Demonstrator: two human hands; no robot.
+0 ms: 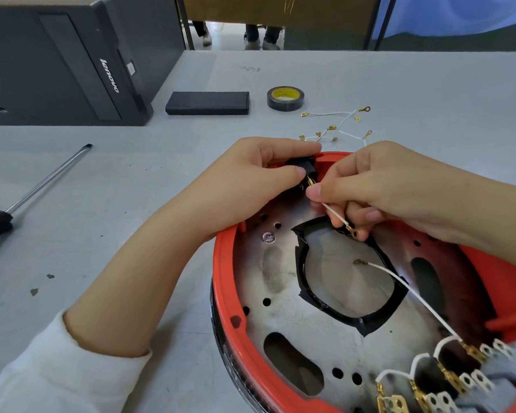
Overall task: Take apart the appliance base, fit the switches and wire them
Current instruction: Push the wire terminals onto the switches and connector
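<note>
The red round appliance base lies open side up, its metal plate showing a black-edged central hole. My left hand grips a black switch at the base's far rim. My right hand pinches a short white wire at the switch's brass terminals; its ring lug hangs free. A second white wire runs across the plate to a row of switches at the near right, joined by short white jumpers.
Spare white wires with brass lugs lie beyond the base, beside a roll of black tape and a flat black box. A screwdriver rests at the left. A black computer case stands at the back left.
</note>
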